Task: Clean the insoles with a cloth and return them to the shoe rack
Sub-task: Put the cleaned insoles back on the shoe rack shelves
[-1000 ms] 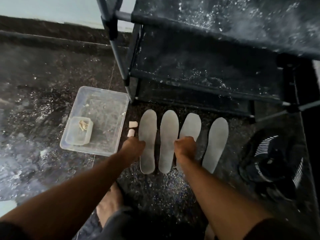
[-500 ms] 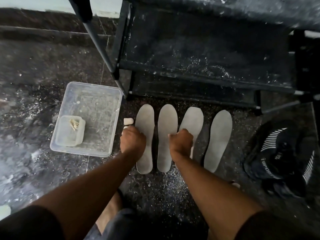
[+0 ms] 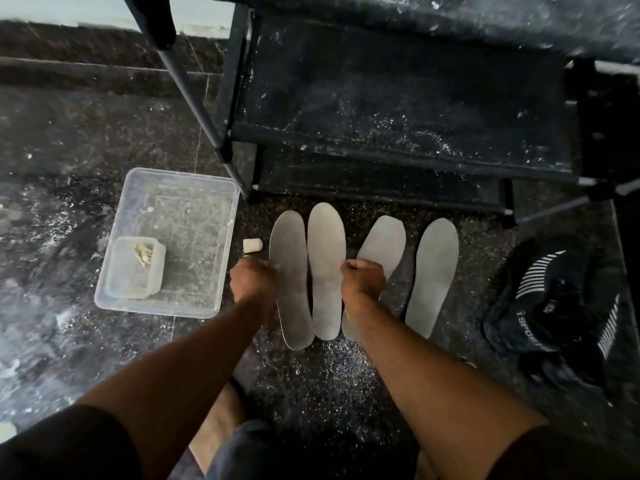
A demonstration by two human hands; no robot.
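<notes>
A clear plastic tub [image 3: 180,237] lies on the dark speckled floor [image 3: 69,150] to the left of the four grey insoles, with a smaller clear container [image 3: 133,268] standing in its near left corner and some pale scraps inside that. Between the tub and the insoles lies a small cream stopper-like piece [image 3: 252,244].

The insoles lie side by side on the floor just in front of the black shoe rack [image 3: 398,98], toes toward it. The left hand [image 3: 254,280] is at the left edge of the first insole [image 3: 289,271], fingers curled under; it seems to pinch that edge, though the fingertips are hidden and I cannot tell for sure. The second insole [image 3: 325,271] touches the first along its side. The right hand [image 3: 363,282] sits with fingers curled at the right edge of the second insole and over the middle of the third insole [image 3: 382,247], which is angled; which of the two it grips cannot be made out. The fourth insole [image 3: 433,275] lies apart, untouched.

To the right of the insoles lies a black sneaker [image 3: 554,296] with white stripes.
</notes>
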